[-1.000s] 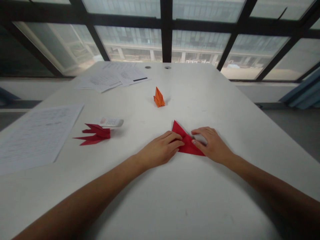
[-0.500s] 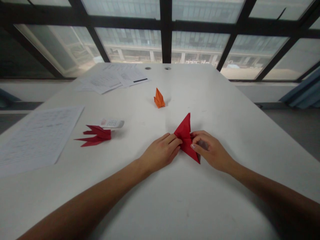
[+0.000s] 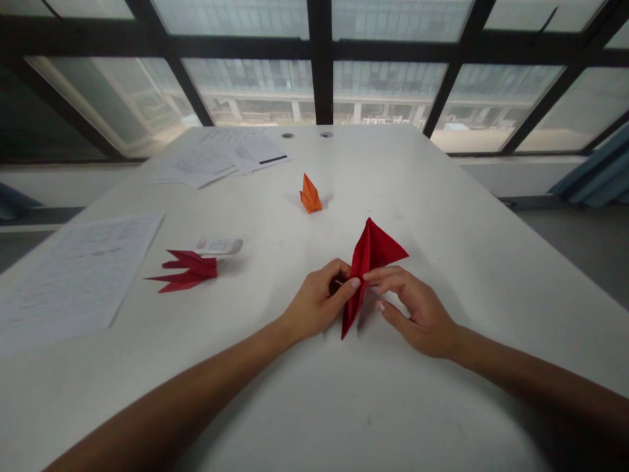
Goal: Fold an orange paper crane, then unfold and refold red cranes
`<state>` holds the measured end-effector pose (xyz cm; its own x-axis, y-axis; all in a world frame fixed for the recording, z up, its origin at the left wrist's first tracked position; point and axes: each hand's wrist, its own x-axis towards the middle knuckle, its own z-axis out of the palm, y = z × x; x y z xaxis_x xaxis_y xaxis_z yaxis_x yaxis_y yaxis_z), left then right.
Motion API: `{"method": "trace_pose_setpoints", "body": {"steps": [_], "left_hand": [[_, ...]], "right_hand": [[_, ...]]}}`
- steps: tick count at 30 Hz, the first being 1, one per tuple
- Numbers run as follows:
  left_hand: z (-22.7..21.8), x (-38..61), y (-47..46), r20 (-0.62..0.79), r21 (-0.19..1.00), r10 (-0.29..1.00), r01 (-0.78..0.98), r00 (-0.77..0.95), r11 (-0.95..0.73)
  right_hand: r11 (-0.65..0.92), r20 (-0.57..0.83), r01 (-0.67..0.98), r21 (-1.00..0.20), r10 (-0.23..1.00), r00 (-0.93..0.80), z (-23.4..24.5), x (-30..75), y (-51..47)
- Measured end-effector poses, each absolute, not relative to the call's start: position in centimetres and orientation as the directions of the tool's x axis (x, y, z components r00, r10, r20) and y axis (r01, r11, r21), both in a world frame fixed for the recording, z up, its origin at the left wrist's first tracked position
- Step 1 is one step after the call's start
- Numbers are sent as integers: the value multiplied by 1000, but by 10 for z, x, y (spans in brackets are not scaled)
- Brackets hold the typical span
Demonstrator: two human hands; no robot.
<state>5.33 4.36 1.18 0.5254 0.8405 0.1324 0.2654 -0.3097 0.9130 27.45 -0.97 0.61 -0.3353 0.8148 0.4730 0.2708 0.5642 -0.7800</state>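
Fingers [image 3: 338,269] of the left hand [image 3: 314,308] curl in and pinch the left edge of a red folded paper [image 3: 369,259], with the thumb pressed on its front. The right hand [image 3: 417,313] is partly open. Its first two fingers [image 3: 381,275] reach left and lie across the middle of the paper, and its thumb stays apart from the paper, down near the counter [image 3: 442,223].

The paper stands up between the two hands and is tilted. One long point goes down toward the near side, close to the counter, and the wide part sticks up past the fingers on the far side. A dark gap shows in the paper's fold, just by the left fingers.

Farther away on the counter sits a small orange paper bird shape [image 3: 310,195]. To the left, a red paper shape with sharp points [image 3: 189,273] lies just beside a white remote control [image 3: 217,246]. A printed sheet [image 3: 73,275] lies near the left edge, and more papers [image 3: 216,154] lie at the far end. Big dark-framed windows [image 3: 319,65] fill the far side, and a blue curtain [image 3: 594,174] hangs at the right.
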Motion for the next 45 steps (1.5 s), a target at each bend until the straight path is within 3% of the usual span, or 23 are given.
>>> {"method": "trace_pose_setpoints", "body": {"steps": [4, 7, 10, 13, 16, 20, 23, 27, 31, 36, 42, 45], "left_hand": [[7, 53, 46, 131, 914, 854, 272, 503, -300], [4, 53, 46, 126, 909, 877, 301, 464, -290], [3, 53, 45, 146, 903, 881, 303, 450, -305], [3, 54, 45, 143, 895, 895, 331, 423, -300], [6, 56, 44, 177, 884, 907, 344, 382, -318], [12, 62, 39, 318, 852, 888, 310, 332, -421], [14, 68, 34, 420, 813, 858, 297, 295, -500], [12, 73, 25, 453, 800, 822, 248, 347, -546], [9, 73, 22, 405, 848, 828, 179, 389, -499], [9, 69, 31, 313, 888, 896, 238, 314, -394], [15, 61, 47, 238, 830, 928, 435, 288, -348], [16, 58, 55, 182, 857, 939, 421, 293, -297]], "right_hand": [[591, 540, 281, -756, 806, -242, 6, 274, -10], [661, 724, 394, -639, 690, 17, 8, 280, -3], [580, 757, 519, -628, 611, 232, 13, 289, 9], [418, 615, 595, -686, 771, 168, 18, 292, 16], [302, 385, 584, -753, 923, 19, 21, 285, 9], [321, 227, 566, -759, 946, -232, 26, 270, -9], [284, 173, 518, -807, 952, -253, 32, 261, -17], [212, 145, 384, -899, 970, -196, 35, 256, -13], [174, 139, 415, -893, 984, -114, 30, 259, -4], [161, 175, 585, -795, 984, -33, 22, 268, 6], [173, 277, 834, -523, 960, -25, 16, 280, 16], [205, 282, 826, -525, 958, -59, 11, 285, 20]]}}
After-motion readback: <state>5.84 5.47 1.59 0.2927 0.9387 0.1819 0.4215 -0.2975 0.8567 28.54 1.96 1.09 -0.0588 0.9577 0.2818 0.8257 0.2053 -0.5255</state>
